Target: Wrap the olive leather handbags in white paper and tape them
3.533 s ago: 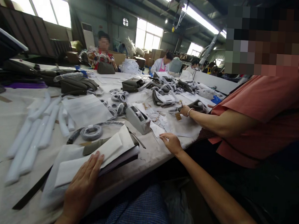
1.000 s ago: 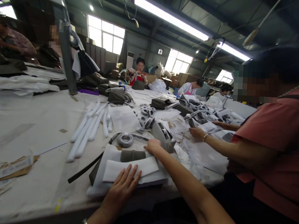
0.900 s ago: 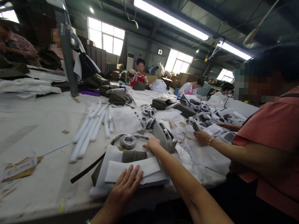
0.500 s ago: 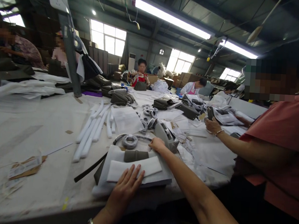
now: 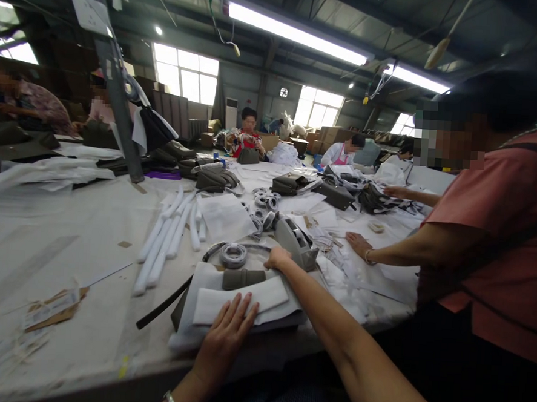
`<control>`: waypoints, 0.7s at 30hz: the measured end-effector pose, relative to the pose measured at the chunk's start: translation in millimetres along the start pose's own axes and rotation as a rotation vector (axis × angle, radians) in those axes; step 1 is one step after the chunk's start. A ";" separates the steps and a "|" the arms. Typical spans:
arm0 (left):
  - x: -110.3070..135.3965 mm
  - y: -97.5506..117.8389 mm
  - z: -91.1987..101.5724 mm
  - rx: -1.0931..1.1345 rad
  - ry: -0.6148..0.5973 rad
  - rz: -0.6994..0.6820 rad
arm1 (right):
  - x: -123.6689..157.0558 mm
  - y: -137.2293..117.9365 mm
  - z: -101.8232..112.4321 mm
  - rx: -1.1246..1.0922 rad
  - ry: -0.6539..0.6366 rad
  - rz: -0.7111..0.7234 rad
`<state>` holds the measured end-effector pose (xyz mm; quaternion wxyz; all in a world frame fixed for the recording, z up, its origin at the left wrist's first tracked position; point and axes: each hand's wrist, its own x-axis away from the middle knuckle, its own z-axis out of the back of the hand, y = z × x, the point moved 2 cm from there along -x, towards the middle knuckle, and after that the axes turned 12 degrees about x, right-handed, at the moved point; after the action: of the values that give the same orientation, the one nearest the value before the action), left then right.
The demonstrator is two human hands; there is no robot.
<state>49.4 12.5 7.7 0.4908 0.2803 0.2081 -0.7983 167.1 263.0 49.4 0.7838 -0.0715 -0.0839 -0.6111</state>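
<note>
My left hand (image 5: pixel 231 326) lies flat, fingers outstretched, on a folded white foam sheet (image 5: pixel 267 295). Beneath that sheet is a dark olive handbag (image 5: pixel 178 311), partly covered by more white wrapping (image 5: pixel 187 338). From its left side a dark strap (image 5: pixel 165 301) sticks out over the table. Farther back, my right hand (image 5: pixel 278 258) is closed at the right end of the bag's curved handle (image 5: pixel 259 248); the fingertips are partly hidden. A grey coil (image 5: pixel 233 255) rests by the handle. Just beyond my right hand stands a grey tape dispenser (image 5: pixel 295 242).
White foam tubes (image 5: pixel 166 243) lie left of centre, with coiled rolls (image 5: pixel 266 201) and white sheets (image 5: pixel 226 215) behind. Tags (image 5: pixel 55 309) are at the left. A metal post (image 5: pixel 123 119) rises from the table. At right, a co-worker's hand (image 5: pixel 359 246) rests on the table.
The co-worker at right has let go of the dark bag; one hand is now down on the table, the other reaching to the pile. My hands stay nearly in place.
</note>
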 end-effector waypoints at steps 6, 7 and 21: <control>1.8 -1.2 -2.3 0.003 -0.033 0.002 | 6.6 12.0 3.3 -0.160 -0.138 0.047; 2.0 -1.4 -3.1 0.002 -0.034 -0.002 | 9.1 14.7 4.1 -0.207 -0.127 0.072; -8.5 -23.6 -9.5 0.016 -0.100 -0.054 | 75.3 45.8 24.1 -0.761 0.120 0.444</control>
<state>33.5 34.1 7.4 0.4765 0.2383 0.1844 -0.8259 228.4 208.1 89.0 0.8175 -0.3358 0.2100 -0.4182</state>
